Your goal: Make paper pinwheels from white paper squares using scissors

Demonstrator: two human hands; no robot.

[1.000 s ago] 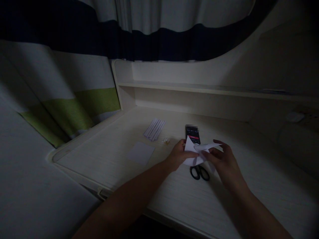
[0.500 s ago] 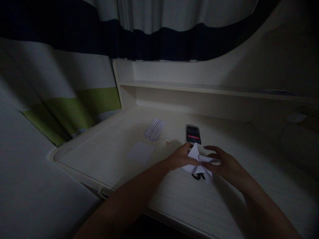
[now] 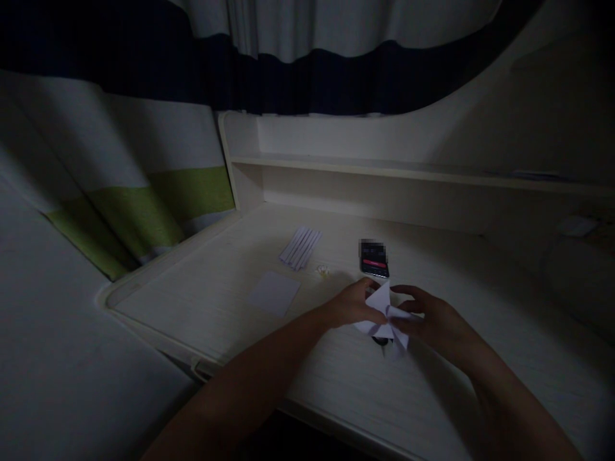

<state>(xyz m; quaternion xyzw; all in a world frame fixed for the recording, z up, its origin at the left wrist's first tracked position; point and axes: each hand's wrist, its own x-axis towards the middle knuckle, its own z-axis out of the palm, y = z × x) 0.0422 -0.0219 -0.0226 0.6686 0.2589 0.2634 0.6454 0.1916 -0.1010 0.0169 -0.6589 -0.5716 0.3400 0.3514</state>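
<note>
A white paper pinwheel [image 3: 382, 298], its points folded in toward the middle, is held between both hands just above the desk. My left hand [image 3: 354, 303] grips it from the left, thumb pressed near its centre. From the right, my right hand [image 3: 425, 315] pinches it close to the centre, with some fingers raised behind. Under the paper shows part of a dark looped object [image 3: 380, 341], perhaps scissors handles, mostly hidden. Just beyond the hands lies a phone [image 3: 375, 258] with a lit screen.
Several rolled or folded white paper strips [image 3: 300, 248] lie side by side on the desk [image 3: 216, 294]. Nearer are a white paper sheet [image 3: 275, 292] and a small pale cluster [image 3: 322, 270]. A shelf [image 3: 365, 168] runs along the back; a striped curtain [image 3: 192, 192] hangs at left.
The pinwheel has turned slightly between my hands, and its points now sit closer around the centre. Less of the dark looped object shows beneath it. Both hands have barely moved.
</note>
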